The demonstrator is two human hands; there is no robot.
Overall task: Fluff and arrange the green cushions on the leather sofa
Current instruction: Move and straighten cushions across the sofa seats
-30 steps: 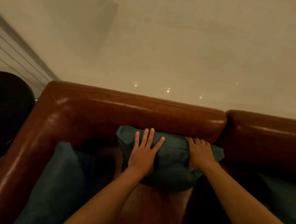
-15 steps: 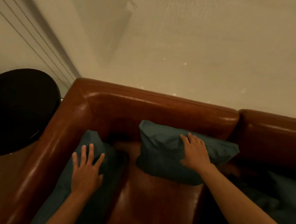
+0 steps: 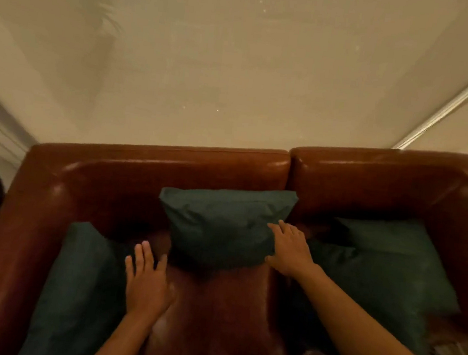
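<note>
I work from the head view, looking down on the sofa [image 3: 153, 166]. Three green cushions lie on it. The middle cushion [image 3: 222, 222] stands at frame centre, leaning on the backrest just left of the seam between the two back sections. The left cushion [image 3: 77, 285] leans on the armrest at lower left. The right cushion [image 3: 385, 265] lies tilted in the right-hand corner.

State of the grips:
1. The right hand [image 3: 291, 252] rests flat against the right edge of the middle cushion, fingers spread, nothing pinched.
2. The left hand [image 3: 148, 284] is spread, palm down, at the inner edge of the left cushion, near the seat. I cannot tell whether it touches fabric or leather.

Step in hand, as I judge it: square the middle cushion, then set the left one.

Procedure for doing it well:
1. I push with the whole right palm, not the fingertips, so the filling shifts evenly and the corner stays full.
2. I keep the push level. A downward push may tip the cushion forward off the backrest.
3. I bring the left hand to the opposite edge and press both sides inward to plump the centre.
4. I check that the top edge runs parallel to the backrest top.
5. I then stand the left cushion more upright against the armrest.

The right cushion looks slumped and probably needs the same treatment.
</note>
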